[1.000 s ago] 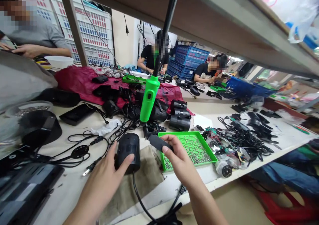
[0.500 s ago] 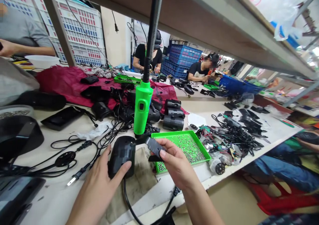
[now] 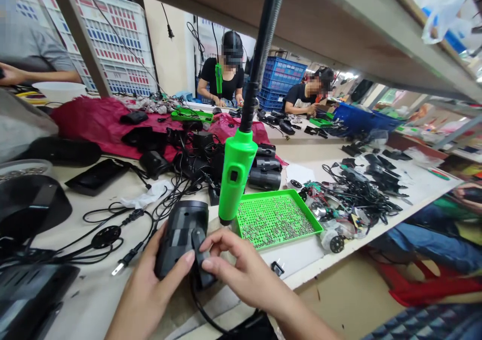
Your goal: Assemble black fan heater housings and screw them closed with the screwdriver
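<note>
My left hand (image 3: 150,279) is closed around a black, rounded plastic housing (image 3: 184,219), its thumb lying across the front. A narrow black plastic piece (image 3: 203,267) rests along the housing's right side, pinched by the thumb and fingers of my right hand (image 3: 237,264). Below the housing a black cord (image 3: 203,314) curves toward the bench edge. Just above my right hand hangs a green electric screwdriver (image 3: 237,174), tip down, apart from both hands. Behind my right hand sits a green tray (image 3: 316,227) full of small screws.
Black cords with a plug (image 3: 119,267) lie to the left. Several black housings (image 3: 265,177) stand behind the screwdriver. A heap of cords and circuit parts (image 3: 350,194) covers the right side. A sloping shelf (image 3: 320,43) crosses overhead. Co-workers (image 3: 226,79) sit across the bench.
My right hand has brought the narrow black piece left and down against the housing, which is tilted more. The view has shifted, and the screwdriver appears further right.
</note>
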The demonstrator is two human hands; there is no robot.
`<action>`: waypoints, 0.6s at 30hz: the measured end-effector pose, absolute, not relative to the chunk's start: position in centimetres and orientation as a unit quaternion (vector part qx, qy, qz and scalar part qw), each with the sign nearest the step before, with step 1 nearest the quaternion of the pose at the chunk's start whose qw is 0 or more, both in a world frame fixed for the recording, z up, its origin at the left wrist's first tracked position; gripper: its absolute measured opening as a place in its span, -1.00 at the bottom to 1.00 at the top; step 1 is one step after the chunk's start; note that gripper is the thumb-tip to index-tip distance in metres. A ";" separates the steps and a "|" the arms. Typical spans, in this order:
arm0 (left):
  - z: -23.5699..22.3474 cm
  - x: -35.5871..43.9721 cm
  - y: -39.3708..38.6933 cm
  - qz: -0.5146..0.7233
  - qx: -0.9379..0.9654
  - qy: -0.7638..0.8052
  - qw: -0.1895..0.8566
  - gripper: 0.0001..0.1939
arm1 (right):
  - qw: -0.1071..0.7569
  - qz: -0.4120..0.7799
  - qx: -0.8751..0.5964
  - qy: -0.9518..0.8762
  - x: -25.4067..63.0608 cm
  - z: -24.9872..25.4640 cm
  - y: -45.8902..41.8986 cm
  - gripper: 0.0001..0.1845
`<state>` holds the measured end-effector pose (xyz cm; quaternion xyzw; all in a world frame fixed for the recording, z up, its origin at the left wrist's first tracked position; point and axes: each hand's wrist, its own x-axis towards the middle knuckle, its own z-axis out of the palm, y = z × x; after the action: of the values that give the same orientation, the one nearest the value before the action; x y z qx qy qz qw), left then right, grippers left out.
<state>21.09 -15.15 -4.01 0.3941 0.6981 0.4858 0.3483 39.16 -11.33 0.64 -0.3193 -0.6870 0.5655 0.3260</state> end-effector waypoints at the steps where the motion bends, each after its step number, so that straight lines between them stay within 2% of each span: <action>1: -3.9 20.9 -15.5 0.506 0.363 0.683 0.383 -0.16 | 0.323 0.562 -0.316 -0.693 38.8 0.6 -11.5 -0.89; 5: -3.2 19.7 -16.6 0.579 0.143 0.590 0.544 -0.21 | 0.353 0.580 -0.326 -0.658 38.0 0.5 -11.3 -0.92; 9: -1.8 18.5 -17.4 0.615 -0.011 0.519 0.594 -0.17 | 0.415 0.632 -0.316 -0.573 38.5 0.6 -10.2 -0.87; 13: -1.4 17.4 -18.1 0.616 -0.008 0.461 0.639 -0.16 | 0.404 0.685 -0.306 -0.523 38.9 0.5 -9.4 -0.77; 18: -4.7 15.4 -19.4 0.639 0.105 0.432 0.627 -0.21 | 0.397 0.679 -0.285 -0.548 38.8 0.6 -9.5 -0.73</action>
<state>15.42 -19.40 -4.75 0.1053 0.4322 0.6391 0.6274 38.78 -9.50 0.64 -0.2854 -0.5481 0.6789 0.3965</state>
